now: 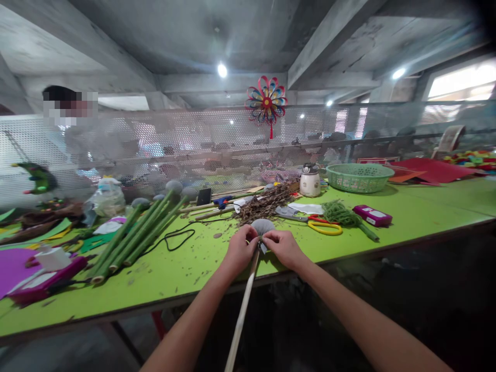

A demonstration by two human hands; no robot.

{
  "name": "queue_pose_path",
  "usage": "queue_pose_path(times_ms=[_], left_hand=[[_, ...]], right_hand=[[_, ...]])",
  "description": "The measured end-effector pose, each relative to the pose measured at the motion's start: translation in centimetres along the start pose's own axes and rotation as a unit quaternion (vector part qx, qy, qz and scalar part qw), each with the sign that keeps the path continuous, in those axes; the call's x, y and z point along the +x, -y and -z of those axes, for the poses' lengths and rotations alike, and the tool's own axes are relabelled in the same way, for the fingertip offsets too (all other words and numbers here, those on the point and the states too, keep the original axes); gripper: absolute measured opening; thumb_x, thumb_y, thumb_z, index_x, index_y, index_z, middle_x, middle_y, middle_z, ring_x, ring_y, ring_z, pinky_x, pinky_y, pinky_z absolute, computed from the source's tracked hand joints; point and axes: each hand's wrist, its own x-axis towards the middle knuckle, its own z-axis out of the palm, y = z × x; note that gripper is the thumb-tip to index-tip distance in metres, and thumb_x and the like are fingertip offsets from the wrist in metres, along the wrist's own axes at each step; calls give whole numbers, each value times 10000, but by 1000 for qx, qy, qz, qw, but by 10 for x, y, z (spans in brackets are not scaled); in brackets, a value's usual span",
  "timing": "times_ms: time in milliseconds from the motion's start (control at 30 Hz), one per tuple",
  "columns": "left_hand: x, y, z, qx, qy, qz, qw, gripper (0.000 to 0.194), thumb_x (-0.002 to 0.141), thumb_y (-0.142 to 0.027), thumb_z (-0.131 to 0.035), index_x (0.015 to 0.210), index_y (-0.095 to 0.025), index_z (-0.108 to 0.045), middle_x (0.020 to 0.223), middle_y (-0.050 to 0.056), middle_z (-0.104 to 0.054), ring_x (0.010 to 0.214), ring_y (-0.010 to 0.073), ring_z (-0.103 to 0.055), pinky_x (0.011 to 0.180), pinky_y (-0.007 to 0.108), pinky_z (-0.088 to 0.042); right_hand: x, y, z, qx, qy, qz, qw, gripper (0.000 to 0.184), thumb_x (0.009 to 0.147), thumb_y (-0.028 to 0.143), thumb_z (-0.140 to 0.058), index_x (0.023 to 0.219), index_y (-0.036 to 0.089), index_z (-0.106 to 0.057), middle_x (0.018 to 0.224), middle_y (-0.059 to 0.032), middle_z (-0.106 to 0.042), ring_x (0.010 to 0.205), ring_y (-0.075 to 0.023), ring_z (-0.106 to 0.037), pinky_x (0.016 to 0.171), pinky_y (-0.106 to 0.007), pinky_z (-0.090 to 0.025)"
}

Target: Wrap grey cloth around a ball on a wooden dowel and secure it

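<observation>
A round grey cloth-covered head [263, 226] sits at the far end of a pale wooden stick [244, 316], which slants down past the table's front edge. My left hand [241, 249] pinches at the gathered neck of the cloth, just under the head. From the other side my right hand [282, 248] pinches the same neck, its fingertips close to the left ones. A small loose end of grey cloth hangs below them. Whether a thread is also between the fingers is too small to tell. Beyond the head lies a heap of dry brown twigs [267, 204].
Yellow-and-red-handled scissors [324, 226], green yarn [341, 213] and a purple box [372, 216] lie right. A white jar [310, 182] and green basket [358, 178] stand behind. Several green-wrapped sticks [134, 237] with grey heads lie left, near a black cord [180, 238]. A perforated screen [186, 150] rises behind.
</observation>
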Motion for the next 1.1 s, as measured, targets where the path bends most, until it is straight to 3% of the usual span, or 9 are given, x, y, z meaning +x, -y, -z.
queue_pose_path(times_ms=[400, 833, 900, 967, 1100], left_hand=[[0, -3, 8, 13, 5, -25, 1000, 140, 749, -184, -588, 660, -174, -696, 734, 53, -647, 728, 176, -586, 696, 294, -437], [-5, -3, 2, 68, -14, -78, 995, 164, 773, -177, -543, 645, -166, -646, 753, 46, -583, 733, 161, -549, 682, 276, -407], [-3, -5, 3, 26, -24, -49, 998, 149, 750, -183, -557, 623, -169, -633, 741, 37, -575, 739, 162, -541, 698, 282, -403], [-1, -5, 4, -67, -21, 31, 997, 103, 697, -189, -592, 601, -169, -625, 685, 19, -568, 705, 158, -534, 683, 280, -406], [5, -4, 9, -201, 27, 153, 967, 87, 626, -235, -625, 605, -152, -611, 554, -17, -547, 512, 116, -480, 535, 253, -386]], right_hand=[[1, -2, 0, 27, -4, -12, 1000, 194, 782, 241, -547, 708, 139, -695, 628, -10, -652, 595, -132, -559, 580, -225, -429], [-1, 4, 0, 12, -27, -13, 999, 178, 757, 239, -565, 674, 136, -684, 603, -18, -645, 573, -131, -552, 572, -229, -415], [-1, 4, 1, 7, -36, -16, 999, 184, 761, 246, -559, 673, 139, -679, 597, -15, -638, 565, -129, -545, 566, -228, -413], [0, 4, 1, 3, -41, -16, 999, 188, 767, 249, -550, 674, 142, -673, 590, -9, -628, 555, -126, -536, 555, -225, -408], [1, 3, 0, -7, -42, -10, 999, 181, 767, 236, -543, 669, 149, -668, 580, -2, -616, 546, -122, -526, 546, -221, -398]])
